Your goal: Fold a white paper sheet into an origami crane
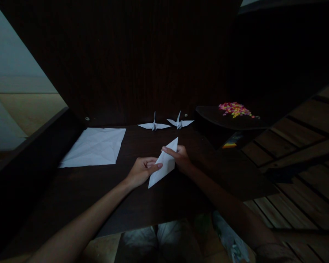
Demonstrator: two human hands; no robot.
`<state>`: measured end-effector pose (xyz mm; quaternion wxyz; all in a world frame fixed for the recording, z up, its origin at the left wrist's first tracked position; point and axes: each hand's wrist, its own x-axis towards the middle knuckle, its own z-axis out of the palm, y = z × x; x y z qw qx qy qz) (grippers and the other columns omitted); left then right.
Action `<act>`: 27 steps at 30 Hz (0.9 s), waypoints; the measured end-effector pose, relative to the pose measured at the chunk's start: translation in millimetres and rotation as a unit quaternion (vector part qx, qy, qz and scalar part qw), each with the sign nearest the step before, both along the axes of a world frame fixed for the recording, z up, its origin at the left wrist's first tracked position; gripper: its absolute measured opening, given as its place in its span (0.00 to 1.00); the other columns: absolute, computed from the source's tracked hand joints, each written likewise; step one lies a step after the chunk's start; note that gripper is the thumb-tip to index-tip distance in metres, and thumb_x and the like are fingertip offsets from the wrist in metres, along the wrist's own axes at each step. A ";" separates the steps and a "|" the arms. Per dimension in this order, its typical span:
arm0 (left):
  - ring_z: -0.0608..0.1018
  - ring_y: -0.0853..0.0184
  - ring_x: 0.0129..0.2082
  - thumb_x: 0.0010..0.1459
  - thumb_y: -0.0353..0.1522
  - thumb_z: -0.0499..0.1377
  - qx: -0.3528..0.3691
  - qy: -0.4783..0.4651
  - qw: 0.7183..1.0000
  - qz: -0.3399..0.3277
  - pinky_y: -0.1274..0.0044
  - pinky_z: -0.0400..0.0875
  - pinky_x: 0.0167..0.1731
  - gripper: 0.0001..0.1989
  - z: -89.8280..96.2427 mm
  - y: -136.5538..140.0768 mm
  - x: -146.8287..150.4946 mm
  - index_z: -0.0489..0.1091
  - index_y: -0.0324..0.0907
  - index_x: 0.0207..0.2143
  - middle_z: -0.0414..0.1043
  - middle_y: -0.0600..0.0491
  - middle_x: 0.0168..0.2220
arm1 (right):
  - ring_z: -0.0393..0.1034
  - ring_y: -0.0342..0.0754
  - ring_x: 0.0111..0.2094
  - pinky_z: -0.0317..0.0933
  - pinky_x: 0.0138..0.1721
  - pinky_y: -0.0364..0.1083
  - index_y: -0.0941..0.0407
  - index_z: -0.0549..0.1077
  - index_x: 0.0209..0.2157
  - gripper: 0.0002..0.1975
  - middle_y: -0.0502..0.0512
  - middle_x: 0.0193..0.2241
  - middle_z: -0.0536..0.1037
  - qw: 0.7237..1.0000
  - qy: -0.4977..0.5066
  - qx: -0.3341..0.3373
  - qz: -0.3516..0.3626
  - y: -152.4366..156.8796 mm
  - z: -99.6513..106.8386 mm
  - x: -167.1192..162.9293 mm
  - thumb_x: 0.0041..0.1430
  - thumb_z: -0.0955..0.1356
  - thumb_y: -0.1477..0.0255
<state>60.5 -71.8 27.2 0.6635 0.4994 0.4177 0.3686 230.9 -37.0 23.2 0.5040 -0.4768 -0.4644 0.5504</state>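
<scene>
A Folded Paper Between Two Thumbs, and What May Spoil It

The left hand (141, 173) and the right hand (182, 159) are both gripping one folded white paper diamond (167, 160). Each thumb is pressing on its upper face, while other fingers are supporting it from behind or curling at its edge. The diamond is sitting between the hands, over the dark wooden desk (131, 212); I cannot tell whether its lower tip is touching the wood.

In my judgement, the main danger is slipping layers. If one thumb is pushing more strongly than the other, the layers could shift and a crease could come out crooked. The pointed tips are extending beyond the fingers, so they could bend if they are knocking against the desk. The dim light is making fold lines hard to see, which could also cause a misplaced crease.

Beyond the hands, the left paper crane (154, 126) and the right paper crane (179, 124) are standing near the back panel (142, 73). A forward push of the right hand could perhaps tip one over. The creased paper sheet (95, 148) is lying well apart, at less risk.
</scene>
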 end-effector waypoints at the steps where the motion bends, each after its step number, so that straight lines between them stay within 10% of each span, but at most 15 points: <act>1: 0.78 0.66 0.27 0.44 0.39 0.68 0.002 0.000 1.000 0.000 0.79 0.69 0.26 0.19 0.0 -0.1 0.0 0.77 0.36 0.37 0.80 0.49 0.32 | 0.69 0.46 0.24 0.61 0.26 0.43 0.60 0.76 0.24 0.17 0.55 0.24 0.78 1.000 -0.008 0.004 0.000 0.3 -0.5 0.7 0.40 0.75 0.60; 27: 0.77 0.66 0.26 0.46 0.42 0.66 0.045 -0.001 0.999 -0.017 0.79 0.67 0.24 0.20 -0.8 -4.6 3.3 0.77 0.35 0.37 0.79 0.49 0.29 | 0.66 0.44 0.22 0.58 0.22 0.42 0.59 0.73 0.18 0.13 0.53 0.20 0.75 0.998 -0.049 0.004 -0.042 -3.7 5.1 -1.7 0.34 0.75 0.65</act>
